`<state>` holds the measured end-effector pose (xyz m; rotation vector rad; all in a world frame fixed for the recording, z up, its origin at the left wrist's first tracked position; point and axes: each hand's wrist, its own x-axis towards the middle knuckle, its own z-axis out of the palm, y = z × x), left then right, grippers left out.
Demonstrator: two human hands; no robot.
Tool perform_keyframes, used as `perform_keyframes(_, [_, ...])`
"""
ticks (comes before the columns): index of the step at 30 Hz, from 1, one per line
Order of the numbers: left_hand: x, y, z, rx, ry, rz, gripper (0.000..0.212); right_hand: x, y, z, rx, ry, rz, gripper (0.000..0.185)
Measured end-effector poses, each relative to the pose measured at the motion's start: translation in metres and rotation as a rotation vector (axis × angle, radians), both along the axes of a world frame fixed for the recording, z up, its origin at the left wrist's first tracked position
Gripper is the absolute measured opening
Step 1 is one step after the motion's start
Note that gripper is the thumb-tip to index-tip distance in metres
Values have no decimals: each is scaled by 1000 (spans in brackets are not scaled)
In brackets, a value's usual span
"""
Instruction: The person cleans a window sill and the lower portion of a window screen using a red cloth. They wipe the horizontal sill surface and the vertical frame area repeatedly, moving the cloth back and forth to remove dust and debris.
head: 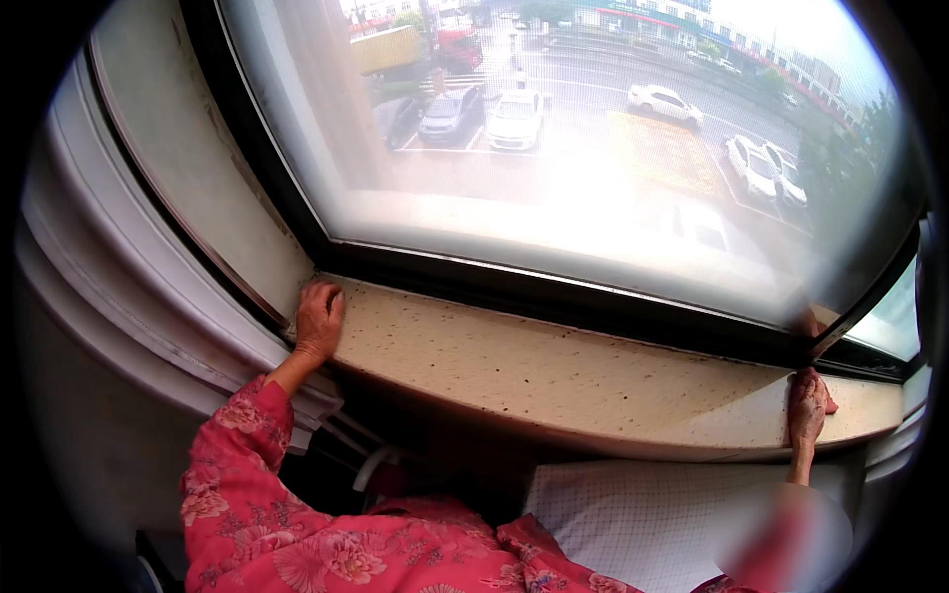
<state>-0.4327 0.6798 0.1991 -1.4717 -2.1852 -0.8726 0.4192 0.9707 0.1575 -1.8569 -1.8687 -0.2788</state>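
A pale stone-like windowsill (534, 370) runs in front of me, scattered with dark specks. At its left end my left hand (319, 317) rests in the corner by the wall, fingers bent; whatever lies beneath the palm is hidden. Toward the right end, my right hand (807, 411) presses a red cloth (831, 406) flat on the sill, with only part of the cloth showing past the fingers. Just left of that hand, a whitish wedge of the surface (741, 415) looks free of specks.
A dark-framed window (563, 296) with mesh borders the sill's far side; parked cars (515, 118) show outside. White moulded trim (148, 282) lines the left wall. Below the sill are a white pipe (371, 467) and a checked cloth-like surface (615, 511).
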Motion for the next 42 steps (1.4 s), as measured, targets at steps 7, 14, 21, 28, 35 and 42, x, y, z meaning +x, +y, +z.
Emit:
perform_keyframes(7, [-1, -4, 2, -3, 15, -27, 18, -132, -57, 29, -66, -6, 130, 43])
perform_keyframes(14, [3, -4, 7, 2, 17, -78, 18, -285, -137, 60, -83, 47, 522, 44])
perform_keyframes(21, [3, -7, 7, 48, 27, -132, 17, -445, -188, 77, -173, 22, 1016, 56])
perform_keyframes(28, [7, -3, 7, 61, -19, -146, 15, -593, -215, 63, -27, 121, 1413, 54])
perform_keyframes(35, [-1, -9, 5, 51, -1, -123, 15, -658, -245, 52, 10, 167, 1468, 53])
perform_keyframes(42, [1, -2, 7, 49, -14, -139, 14, -584, -235, 56, -15, 214, 1333, 47])
